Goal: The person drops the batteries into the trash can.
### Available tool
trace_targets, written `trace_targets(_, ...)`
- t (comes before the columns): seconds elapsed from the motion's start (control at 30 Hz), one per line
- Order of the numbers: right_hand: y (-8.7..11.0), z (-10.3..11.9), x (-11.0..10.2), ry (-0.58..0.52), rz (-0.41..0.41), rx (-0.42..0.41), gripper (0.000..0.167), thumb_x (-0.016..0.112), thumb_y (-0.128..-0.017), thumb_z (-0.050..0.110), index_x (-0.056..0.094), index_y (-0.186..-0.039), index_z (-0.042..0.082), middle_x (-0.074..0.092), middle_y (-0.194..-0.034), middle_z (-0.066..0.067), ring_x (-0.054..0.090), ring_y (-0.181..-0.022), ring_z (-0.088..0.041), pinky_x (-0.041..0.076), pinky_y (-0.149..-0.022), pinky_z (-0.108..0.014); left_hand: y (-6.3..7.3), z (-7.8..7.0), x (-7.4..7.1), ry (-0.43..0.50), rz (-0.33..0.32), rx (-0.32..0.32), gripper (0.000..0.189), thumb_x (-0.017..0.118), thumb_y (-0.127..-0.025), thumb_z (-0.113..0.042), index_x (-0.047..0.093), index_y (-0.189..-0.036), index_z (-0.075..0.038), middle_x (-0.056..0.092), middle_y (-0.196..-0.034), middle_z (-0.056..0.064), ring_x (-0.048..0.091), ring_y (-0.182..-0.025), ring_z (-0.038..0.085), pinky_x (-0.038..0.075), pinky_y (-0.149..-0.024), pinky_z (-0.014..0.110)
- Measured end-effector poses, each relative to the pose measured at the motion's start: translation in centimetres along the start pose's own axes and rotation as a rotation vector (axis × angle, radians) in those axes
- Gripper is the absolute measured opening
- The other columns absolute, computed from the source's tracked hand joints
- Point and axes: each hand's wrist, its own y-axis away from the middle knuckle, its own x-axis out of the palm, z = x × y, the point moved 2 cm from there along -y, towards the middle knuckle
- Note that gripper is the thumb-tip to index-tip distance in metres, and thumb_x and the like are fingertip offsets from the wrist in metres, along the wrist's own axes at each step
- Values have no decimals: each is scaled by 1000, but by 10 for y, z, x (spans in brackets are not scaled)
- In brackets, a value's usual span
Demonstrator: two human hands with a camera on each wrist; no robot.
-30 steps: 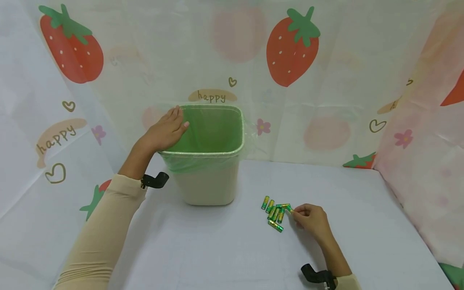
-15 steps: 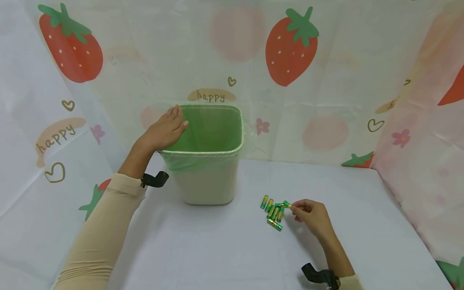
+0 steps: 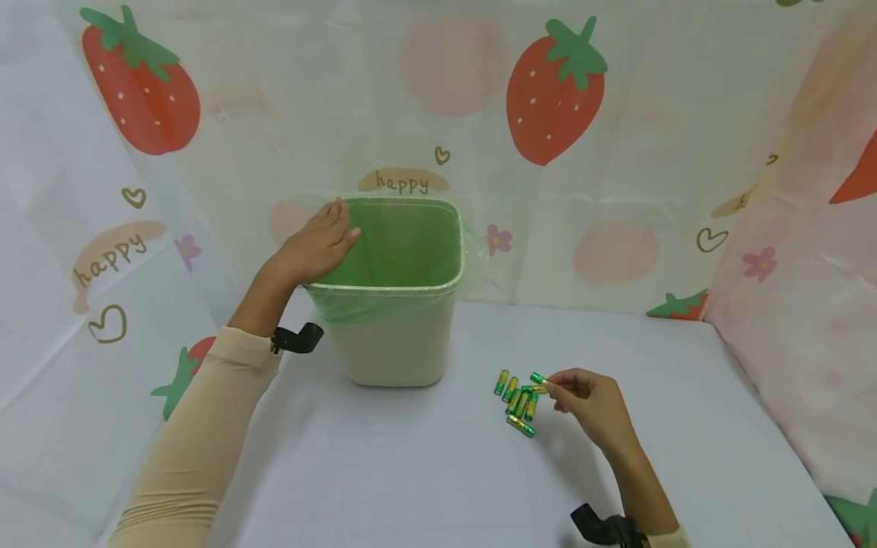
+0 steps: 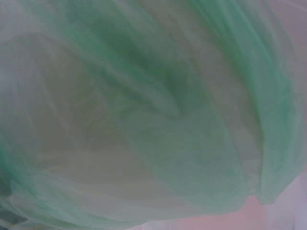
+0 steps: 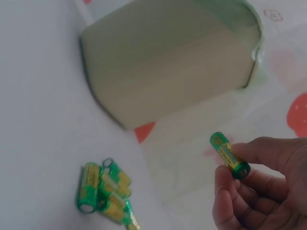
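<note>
My right hand [image 3: 592, 403] pinches a green-and-yellow battery [image 5: 230, 155] between thumb and fingers, lifted above the table. Just beside it lies a loose group of several similar batteries [image 3: 512, 390] on the white cloth, which the right wrist view also shows at lower left. My left hand [image 3: 311, 247] rests on the left rim of a cream bin [image 3: 393, 354], fingers extended and thumb over the inner side. A thin green plastic liner [image 3: 370, 308] covers the inside of the bin and folds down over its rim. Only the liner's folds fill the left wrist view.
The bin stands upright at the back, left of the batteries. A white cloth [image 3: 438, 472] covers the table. Behind and at the sides hangs a sheet [image 3: 651, 152] printed with strawberries and flowers. Black wrist cameras [image 3: 299, 339] sit on both wrists.
My right hand has lifted the pinched battery up off the group and slightly toward the back. My left hand has stayed on the bin's rim.
</note>
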Motion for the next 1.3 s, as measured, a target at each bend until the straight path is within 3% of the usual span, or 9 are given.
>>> trace_targets(0.27, 6, 28, 0, 33, 11, -115, 19, 75, -95, 21, 76, -104, 5, 75, -91, -6, 70, -74, -19, 58, -69, -26, -2, 3, 2, -7, -1, -7, 69, 21, -114, -36, -5, -157, 11, -11, -166, 26, -12, -154, 38, -1, -125, 50)
trace_targets(0.5, 7, 56, -5, 64, 19, -190, 19, 75, -96, 25, 77, -104, 8, 75, -90, -4, 71, -74, -17, 59, -71, -28, -3, 4, 3, -17, -2, -10, 69, 21, -114, -36, -4, -157, 11, -11, -166, 27, -12, -154, 38, -1, -125, 50)
trace_targets(0.97, -4, 107, -16, 139, 8, -363, 11, 76, -94, 22, 78, -100, 13, 74, -82, 0, 68, -68, -16, 52, -60, -26, -3, 5, 3, -16, -6, -3, 69, 21, -114, -36, -4, -157, 11, -11, -166, 26, -11, -154, 38, -1, -125, 50)
trace_targets(1.3, -10, 144, -21, 144, 21, -461, 11, 77, -94, 19, 79, -99, 9, 72, -78, -3, 66, -66, -16, 50, -59, -23, -3, 6, 3, -18, -2, -11, 69, 20, -113, -37, -5, -157, 9, -11, -166, 26, -12, -154, 37, -1, -125, 50)
